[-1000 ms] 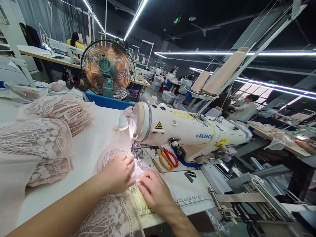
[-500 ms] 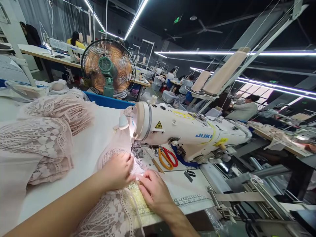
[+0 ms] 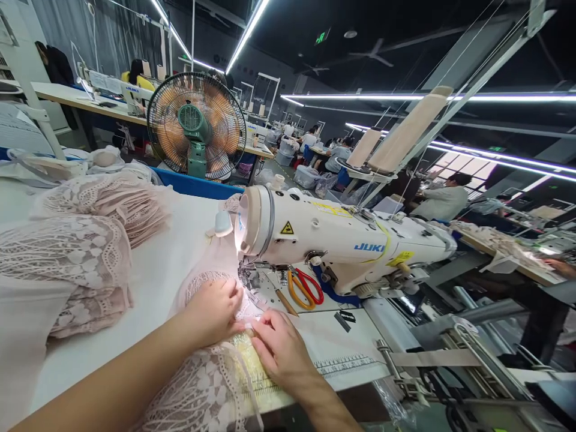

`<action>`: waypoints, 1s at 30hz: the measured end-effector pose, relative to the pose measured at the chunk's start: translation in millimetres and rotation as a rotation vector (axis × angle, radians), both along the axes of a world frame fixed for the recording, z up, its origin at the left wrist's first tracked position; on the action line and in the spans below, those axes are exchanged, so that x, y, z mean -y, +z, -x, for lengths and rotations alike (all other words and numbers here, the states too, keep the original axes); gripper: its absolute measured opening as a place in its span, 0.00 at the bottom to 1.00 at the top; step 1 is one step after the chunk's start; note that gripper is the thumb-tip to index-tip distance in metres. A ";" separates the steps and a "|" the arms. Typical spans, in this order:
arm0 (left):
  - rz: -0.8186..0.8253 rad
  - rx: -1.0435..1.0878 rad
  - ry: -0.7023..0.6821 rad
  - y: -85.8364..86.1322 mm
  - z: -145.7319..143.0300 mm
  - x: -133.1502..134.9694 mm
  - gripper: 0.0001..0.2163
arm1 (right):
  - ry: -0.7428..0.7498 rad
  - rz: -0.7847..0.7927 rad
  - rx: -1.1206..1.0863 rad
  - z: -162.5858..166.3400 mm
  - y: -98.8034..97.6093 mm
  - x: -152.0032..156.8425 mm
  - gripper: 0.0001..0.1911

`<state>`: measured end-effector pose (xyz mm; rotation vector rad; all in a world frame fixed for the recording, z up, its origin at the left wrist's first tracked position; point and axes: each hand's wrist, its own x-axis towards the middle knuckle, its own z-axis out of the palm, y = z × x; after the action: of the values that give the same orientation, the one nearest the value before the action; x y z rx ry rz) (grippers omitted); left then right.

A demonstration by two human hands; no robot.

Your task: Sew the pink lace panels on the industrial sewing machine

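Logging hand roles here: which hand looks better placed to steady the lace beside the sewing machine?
Left hand, probably: its fingers rest on the lace, close to the sewing machine's lit end. The right hand sits farther back, nearer the table's edge.

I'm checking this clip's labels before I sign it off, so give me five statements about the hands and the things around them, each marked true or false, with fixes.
1. The left hand rests on lace fabric. True.
2. The right hand is gripping the scissors. False: its fingertips are at the fabric, and the scissors lie apart from it, under the sewing machine's arm.
3. A fan stands beyond the white table. True.
4. The lace pile lies to the right of both hands. False: it lies to their left.
5. A measuring scale shows on the table near the right hand. True.
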<state>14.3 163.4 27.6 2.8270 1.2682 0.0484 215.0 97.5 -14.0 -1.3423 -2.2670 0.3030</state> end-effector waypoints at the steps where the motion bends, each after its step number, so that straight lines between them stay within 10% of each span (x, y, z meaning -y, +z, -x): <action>1: -0.004 -0.004 0.002 0.4 1.5 1.6 0.24 | 0.001 -0.005 -0.004 -0.1 0.0 0.0 0.11; 17: -0.028 0.030 -0.180 0.2 7.6 1.8 0.06 | -0.035 0.070 0.136 8.6 11.8 -5.4 0.12; 30: 0.021 0.074 -0.210 -7.7 13.8 -7.7 0.10 | -0.069 0.184 0.324 18.0 30.5 -15.9 0.20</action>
<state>0.5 171.1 20.0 2.8922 0.9471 0.1299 197.0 113.3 16.5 -1.6636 -2.4967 0.2942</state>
